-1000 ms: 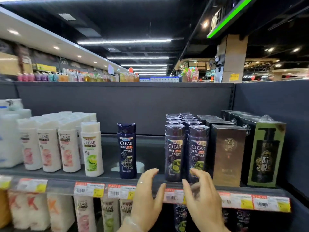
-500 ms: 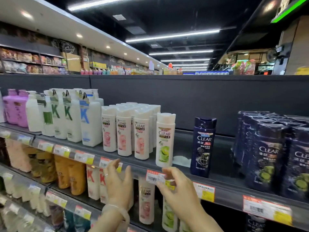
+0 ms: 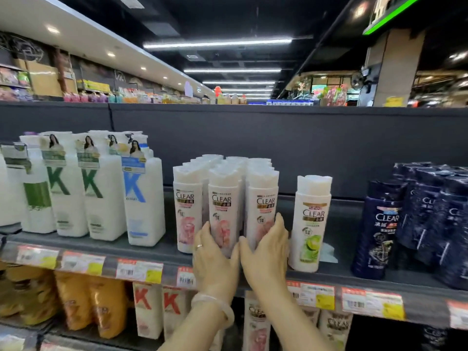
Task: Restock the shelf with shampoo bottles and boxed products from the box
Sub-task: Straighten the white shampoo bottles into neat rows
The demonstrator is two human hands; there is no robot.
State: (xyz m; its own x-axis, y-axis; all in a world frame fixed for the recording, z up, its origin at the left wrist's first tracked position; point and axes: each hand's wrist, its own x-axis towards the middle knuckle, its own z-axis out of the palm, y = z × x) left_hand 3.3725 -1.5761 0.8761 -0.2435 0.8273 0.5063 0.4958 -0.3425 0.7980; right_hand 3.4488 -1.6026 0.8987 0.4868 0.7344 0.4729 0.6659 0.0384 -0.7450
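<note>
Nearest the camera, the left hand (image 3: 215,259) and the right hand (image 3: 266,252) meet at the front edge of the shelf (image 3: 157,249), thumbs almost touching. The fingers (image 3: 206,233) of the left hand are curled round the lower part of the middle pink bottle (image 3: 222,211). Those of the right hand wrap the right pink bottle (image 3: 260,211) next to it, reaching round its far side. Both hands grip low, near the bases.

Taking the middle pink bottle as the mark: the left pink bottle (image 3: 187,211) stands just to its left, untouched, and further rows of the same white caps run straight behind it. To its right, past the held neighbour, a lone green bottle (image 3: 310,224) stands near the shelf edge, with bare shelf behind it. Further right are the dark blue bottles (image 3: 379,229). To its left are the tall white pump bottles (image 3: 101,193). The box named in the task is out of view.

The step looks like squaring up the front row. To do it well, I would slide both bottles together along the shelf rather than lift them, keeping the labels facing forward and the bases level with the left bottle. A low grip is sound, since these tall bottles would likely tip into the rows behind if pushed at the cap.
</note>
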